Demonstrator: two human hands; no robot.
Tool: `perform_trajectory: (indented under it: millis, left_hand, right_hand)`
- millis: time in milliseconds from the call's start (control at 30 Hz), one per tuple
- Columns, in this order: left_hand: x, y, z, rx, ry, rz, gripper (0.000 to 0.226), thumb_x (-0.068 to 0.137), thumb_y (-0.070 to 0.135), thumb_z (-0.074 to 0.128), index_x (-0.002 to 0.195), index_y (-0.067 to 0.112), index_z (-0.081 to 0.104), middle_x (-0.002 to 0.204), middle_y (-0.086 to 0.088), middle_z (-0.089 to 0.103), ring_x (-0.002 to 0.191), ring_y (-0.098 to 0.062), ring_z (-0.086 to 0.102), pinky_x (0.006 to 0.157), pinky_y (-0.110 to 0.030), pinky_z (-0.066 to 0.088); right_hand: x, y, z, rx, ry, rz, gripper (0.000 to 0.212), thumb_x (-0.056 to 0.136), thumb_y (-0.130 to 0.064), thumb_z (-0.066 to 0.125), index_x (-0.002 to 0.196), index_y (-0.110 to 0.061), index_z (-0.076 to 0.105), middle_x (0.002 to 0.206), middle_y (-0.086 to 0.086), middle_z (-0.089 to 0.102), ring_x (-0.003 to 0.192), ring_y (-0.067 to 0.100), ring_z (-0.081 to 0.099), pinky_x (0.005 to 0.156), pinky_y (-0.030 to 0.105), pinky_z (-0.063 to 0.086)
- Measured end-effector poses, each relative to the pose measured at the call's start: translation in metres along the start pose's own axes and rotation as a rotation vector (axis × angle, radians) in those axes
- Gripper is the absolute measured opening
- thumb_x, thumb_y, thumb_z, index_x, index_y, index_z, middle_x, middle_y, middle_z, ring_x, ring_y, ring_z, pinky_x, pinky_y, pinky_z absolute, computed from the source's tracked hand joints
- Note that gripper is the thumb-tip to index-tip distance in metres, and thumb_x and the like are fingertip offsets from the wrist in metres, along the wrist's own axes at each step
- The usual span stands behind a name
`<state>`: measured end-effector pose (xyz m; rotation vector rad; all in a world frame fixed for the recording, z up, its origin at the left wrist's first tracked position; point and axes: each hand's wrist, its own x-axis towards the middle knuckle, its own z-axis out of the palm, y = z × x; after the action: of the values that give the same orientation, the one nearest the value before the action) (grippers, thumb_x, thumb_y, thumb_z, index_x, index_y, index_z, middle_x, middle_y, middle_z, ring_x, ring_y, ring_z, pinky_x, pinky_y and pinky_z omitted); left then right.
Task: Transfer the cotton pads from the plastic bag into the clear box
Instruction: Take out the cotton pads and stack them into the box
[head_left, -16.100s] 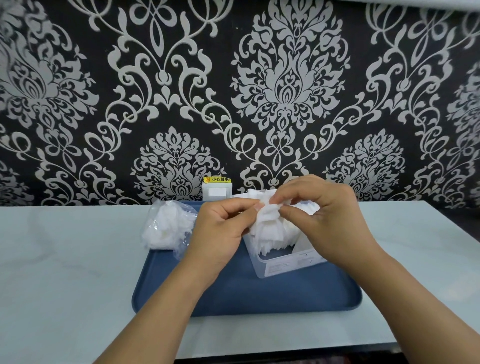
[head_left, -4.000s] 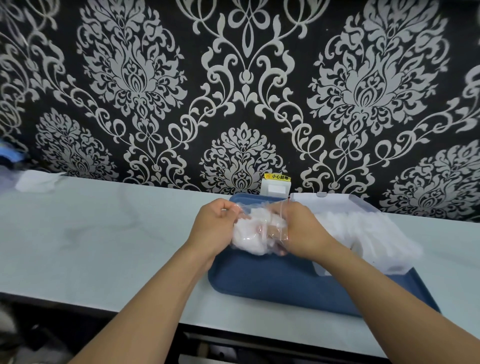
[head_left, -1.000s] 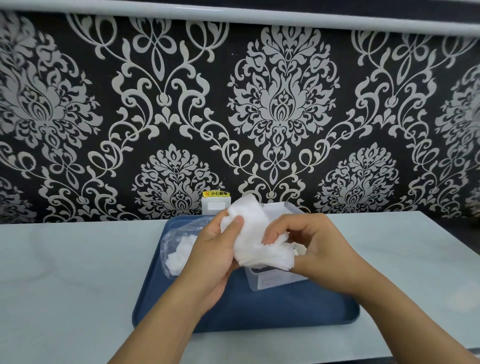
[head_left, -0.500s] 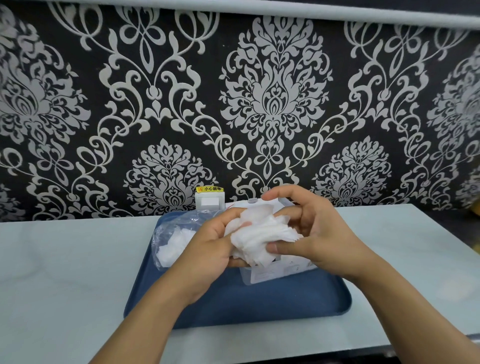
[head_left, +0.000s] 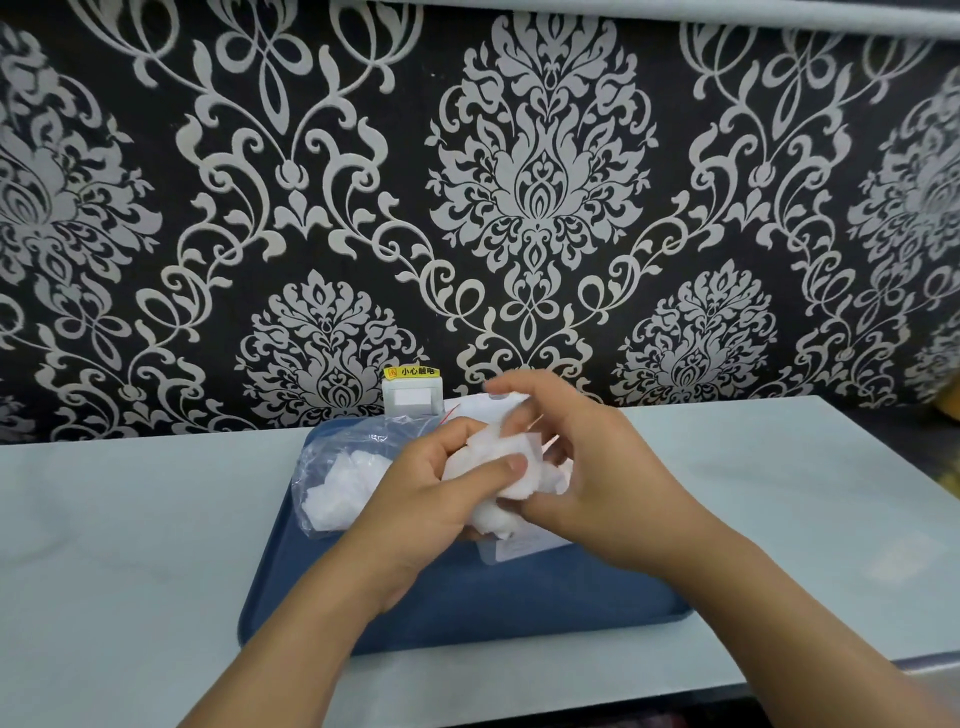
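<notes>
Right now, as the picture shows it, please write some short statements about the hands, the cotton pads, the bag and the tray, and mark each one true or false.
1. Both hands, the left hand and the right hand, hold a bunch of cotton pads between them. True.
2. The plastic bag is empty. False: white pads still show inside it.
3. The plastic bag lies on the blue tray. True.
4. The clear box stands on the bare table, off the tray. False: it stands on the tray, mostly hidden behind the hands.
5. A small white switch with a yellow label is on the wall behind the tray. True.
</notes>
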<state>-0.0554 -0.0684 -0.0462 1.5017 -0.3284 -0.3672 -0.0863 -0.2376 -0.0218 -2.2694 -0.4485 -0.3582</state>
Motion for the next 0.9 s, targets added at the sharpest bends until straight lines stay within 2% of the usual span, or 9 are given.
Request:
perform_trajectory:
  millis: [33,100,167,233,400,500,567,800,900]
  left_hand:
    - [0.0,0.001,0.001,-0.066,0.012,-0.014,0.02,0.087,0.015,0.075,0.106,0.019,0.072,0.103,-0.011,0.078,0.082,-0.022,0.074,0.066,-0.034,0.061]
    - [0.001,0.002,0.0,-0.149,0.033,-0.014,0.026,0.082,0.013,0.079,0.107,0.018,0.071,0.105,-0.012,0.077,0.086,-0.024,0.073,0.076,-0.04,0.063]
    - [0.001,0.003,-0.001,-0.193,0.049,0.018,0.033,0.077,0.018,0.078,0.108,0.022,0.072,0.107,-0.011,0.077,0.091,-0.023,0.073,0.087,-0.044,0.058]
    - [0.001,0.003,-0.001,-0.223,0.057,0.042,0.036,0.075,0.02,0.075,0.11,0.024,0.072,0.109,-0.009,0.077,0.094,-0.022,0.073,0.089,-0.042,0.056]
    - [-0.001,0.006,0.0,-0.264,0.052,0.064,0.042,0.077,0.019,0.073,0.119,0.02,0.068,0.114,-0.012,0.076,0.099,-0.022,0.072,0.093,-0.042,0.054]
    - [-0.003,0.01,0.002,-0.308,0.052,0.071,0.039,0.084,0.03,0.077,0.119,0.018,0.068,0.111,-0.012,0.076,0.094,-0.02,0.074,0.081,-0.033,0.061]
    - [-0.003,0.012,0.003,-0.358,0.053,0.058,0.038,0.084,0.029,0.073,0.119,0.016,0.067,0.111,-0.014,0.076,0.089,-0.021,0.075,0.077,-0.033,0.063]
    - [-0.004,0.015,-0.005,-0.619,-0.088,-0.023,0.054,0.083,0.025,0.061,0.134,0.007,0.059,0.13,-0.019,0.068,0.121,-0.035,0.065,0.097,-0.05,0.056]
    - [-0.002,0.015,-0.003,-0.622,-0.093,-0.014,0.05,0.082,0.014,0.062,0.132,0.011,0.062,0.128,-0.017,0.069,0.119,-0.032,0.067,0.096,-0.048,0.057]
  right_hand:
    - [0.001,0.0,0.002,0.041,0.053,-0.007,0.065,0.073,-0.024,0.081,0.127,-0.041,0.048,0.11,-0.016,0.059,0.095,0.011,0.06,0.079,0.028,0.052]
    - [0.002,0.0,0.006,0.048,0.169,-0.036,0.063,0.07,-0.014,0.083,0.12,-0.033,0.05,0.114,-0.014,0.052,0.099,0.01,0.055,0.078,0.018,0.047]
    - [0.003,0.0,0.009,-0.031,0.259,-0.054,0.055,0.067,-0.009,0.084,0.11,-0.029,0.054,0.108,-0.013,0.049,0.097,0.005,0.051,0.074,0.014,0.041]
    - [0.003,0.0,0.011,-0.043,0.296,-0.051,0.047,0.066,-0.011,0.085,0.102,-0.027,0.059,0.102,-0.013,0.049,0.09,0.002,0.05,0.071,0.011,0.039]
    - [0.003,-0.002,0.014,0.03,0.304,-0.062,0.04,0.064,-0.019,0.083,0.099,-0.028,0.068,0.098,-0.015,0.055,0.088,0.008,0.057,0.068,0.011,0.042]
    - [0.003,-0.002,0.014,0.025,0.313,-0.081,0.038,0.066,-0.012,0.083,0.099,-0.027,0.07,0.097,-0.013,0.06,0.091,0.013,0.059,0.068,0.014,0.042]
    - [0.002,-0.004,0.015,0.046,0.337,-0.094,0.036,0.068,-0.008,0.084,0.097,-0.025,0.072,0.095,-0.013,0.062,0.089,0.013,0.06,0.068,0.015,0.042]
    - [0.0,-0.006,0.015,0.175,0.429,0.011,0.036,0.071,-0.01,0.088,0.1,-0.028,0.078,0.09,-0.017,0.073,0.081,0.013,0.066,0.07,0.027,0.055]
    - [-0.001,-0.009,0.016,0.211,0.455,0.053,0.045,0.073,-0.011,0.088,0.11,-0.033,0.076,0.087,-0.016,0.074,0.075,0.008,0.065,0.068,0.015,0.052]
